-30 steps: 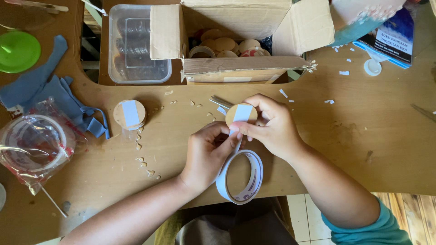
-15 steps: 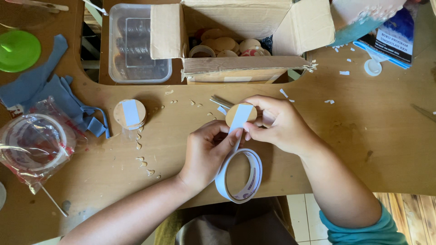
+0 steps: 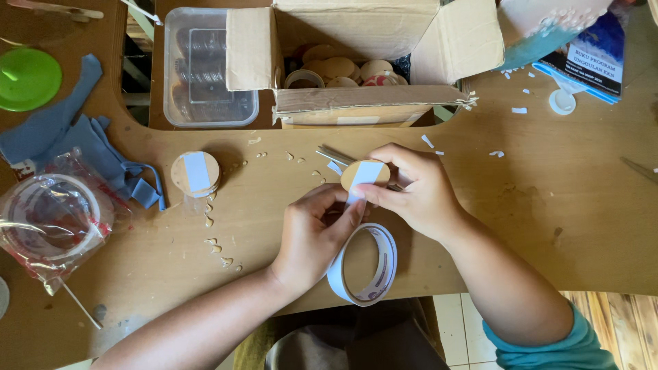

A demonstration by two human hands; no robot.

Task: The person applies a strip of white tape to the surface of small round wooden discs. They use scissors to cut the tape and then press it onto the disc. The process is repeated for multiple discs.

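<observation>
We see a wooden table [image 3: 548, 226] filling most of the frame, and at its upper middle an open cardboard box [image 3: 356, 62] holding more round discs, with a clear plastic container [image 3: 205, 68] to its left. At the left edge lie a bagged roll of tape [image 3: 51, 223] and blue fabric scraps [image 3: 75, 147]. In the lower middle our left hand [image 3: 315, 236] is curled around a white tape roll [image 3: 363, 264], its thumb and forefinger pinching the strip that runs up from it. Just above, our right hand [image 3: 421, 192] closes its fingers on a small wooden disc [image 3: 364, 175] (a white strip already crosses its face). A second taped disc [image 3: 195, 173] sits apart, left of centre.
</observation>
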